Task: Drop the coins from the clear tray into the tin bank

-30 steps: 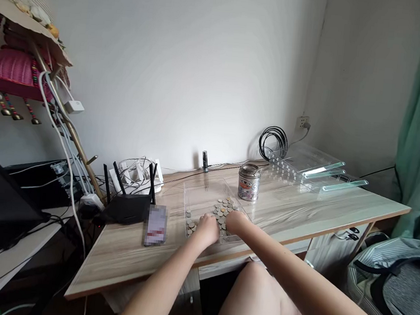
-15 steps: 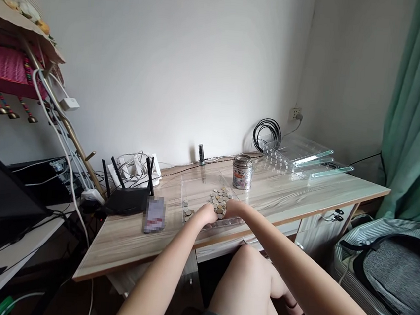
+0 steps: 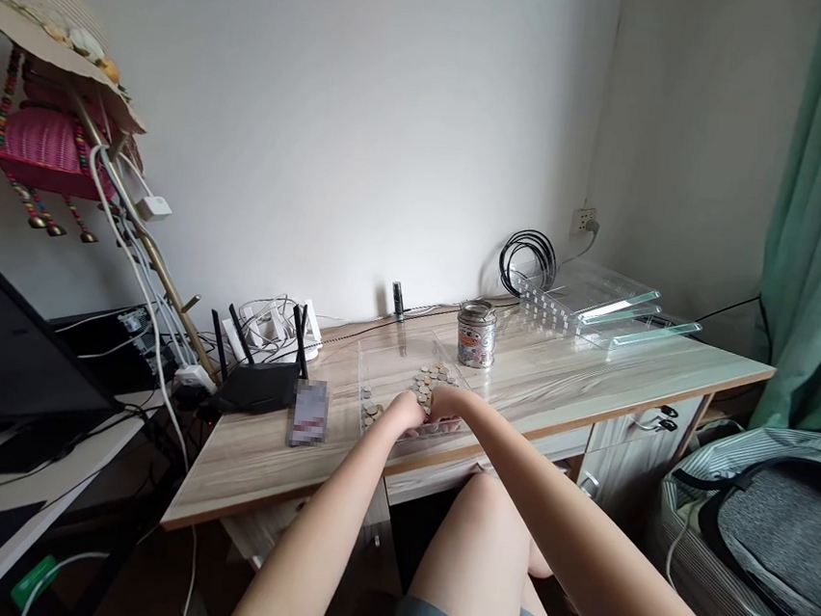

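Note:
Both hands work inside a shallow clear plastic tray (image 3: 371,357) on the desk. A pile of coins (image 3: 434,376) lies in its right part, and a few loose coins (image 3: 370,411) are at its left side. My left hand (image 3: 409,411) is curled low over the front of the pile; whatever its fingers hold is hidden. Close against it, my right hand (image 3: 445,403) reaches down into the coins from the right, its fingertips out of sight. Behind the tray's right corner stands an upright printed tin can (image 3: 477,336).
A phone-like blurred rectangle (image 3: 309,414) and a black router (image 3: 258,385) are left of the tray. Stacked clear trays (image 3: 584,310) and a coiled black cable (image 3: 528,261) sit at the back right. A small dark bottle (image 3: 398,299) stands near the wall. A laptop (image 3: 7,347) is far left.
My right hand has shifted left and closer to my left hand, over the front of the coin pile. The whole view has turned slightly left.

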The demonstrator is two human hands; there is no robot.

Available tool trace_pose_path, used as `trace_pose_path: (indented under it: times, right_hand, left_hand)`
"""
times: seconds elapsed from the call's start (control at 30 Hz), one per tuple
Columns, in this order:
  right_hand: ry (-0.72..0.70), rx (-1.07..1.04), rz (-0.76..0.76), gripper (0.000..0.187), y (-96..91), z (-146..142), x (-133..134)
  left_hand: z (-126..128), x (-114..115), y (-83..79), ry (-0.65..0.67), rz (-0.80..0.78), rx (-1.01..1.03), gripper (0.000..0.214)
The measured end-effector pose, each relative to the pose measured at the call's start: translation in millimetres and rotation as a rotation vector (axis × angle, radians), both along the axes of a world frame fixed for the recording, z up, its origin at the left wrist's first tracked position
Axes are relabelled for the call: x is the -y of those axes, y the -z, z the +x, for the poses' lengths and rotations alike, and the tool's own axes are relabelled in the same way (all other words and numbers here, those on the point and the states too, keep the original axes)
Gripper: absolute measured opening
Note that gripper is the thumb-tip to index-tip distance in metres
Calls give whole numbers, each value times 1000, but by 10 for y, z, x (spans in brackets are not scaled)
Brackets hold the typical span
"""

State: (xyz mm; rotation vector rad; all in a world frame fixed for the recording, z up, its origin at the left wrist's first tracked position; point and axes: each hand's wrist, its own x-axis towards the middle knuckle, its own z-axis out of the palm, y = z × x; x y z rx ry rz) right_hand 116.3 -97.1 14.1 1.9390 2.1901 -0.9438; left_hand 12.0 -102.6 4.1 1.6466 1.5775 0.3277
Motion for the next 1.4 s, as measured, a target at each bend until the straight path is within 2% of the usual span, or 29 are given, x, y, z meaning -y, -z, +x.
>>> trace_pose_path:
  times: [0.3, 0.57, 0.7, 0.8, 0.9, 0.97, 1.03, 1.1, 1.23, 1.4]
  right_hand:
    - [-34, -21, -118, 13, -71, 24, -73]
    - [7, -112, -92, 13, -46, -120, -60]
    - [38, -228, -12, 13, -99, -130, -42]
    - [63, -298, 87, 14, -237, -89, -106]
    - [36, -328, 168, 19, -444, -91, -176]
    - [-1, -242, 301, 24, -569, -93, -189]
    - [4, -85, 460, 30, -631, -52, -173]
    - [40, 63, 486, 29, -601, 39, -134]
    - [41, 214, 210, 22, -347, 206, -30]
    - [11, 336, 106, 23, -144, 104, 29]
  left_hand:
    - [-50, 70, -32, -64, -36, 217, 5]
    - [-147, 75, -13, -86, -58, 367, 9]
    - [-223, -22, -24, -137, -2, 453, 15]
    - [-246, -97, -85, -157, -16, 537, 29]
    - [-224, -155, -154, -145, -225, 836, 37]
    - [-206, -196, -177, -221, -364, 1117, 31]
    - [-208, -252, -174, -332, -410, 1269, 25]
    - [-239, -323, -157, -380, -423, 1292, 20]
    - [-318, -475, -124, -354, -451, 1269, 15]
    - [-250, -614, -148, -249, -532, 1159, 14]
